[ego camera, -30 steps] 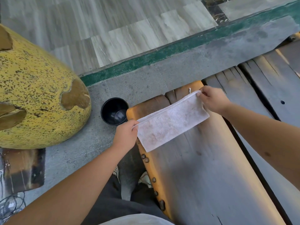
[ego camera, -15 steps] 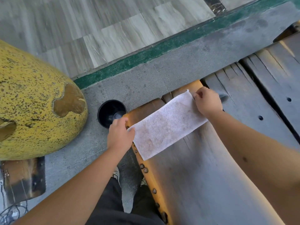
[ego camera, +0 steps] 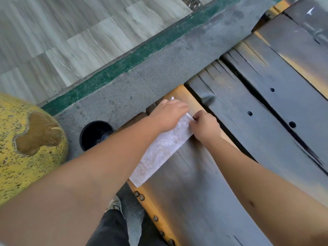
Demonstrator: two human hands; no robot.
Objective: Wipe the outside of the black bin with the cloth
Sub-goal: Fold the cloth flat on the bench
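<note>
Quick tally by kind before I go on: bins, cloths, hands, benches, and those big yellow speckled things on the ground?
Black bin: 1
White cloth: 1
Hands: 2, left hand and right hand
Wooden bench: 1
Yellow speckled object: 1
Total: 6

One cloth (ego camera: 160, 151), one black bin (ego camera: 95, 134), two hands (both on cloth).

Soft, even daylight; warm glow on the bench (ego camera: 204, 201); motion blur throughout; wide-angle bending at edges.
</note>
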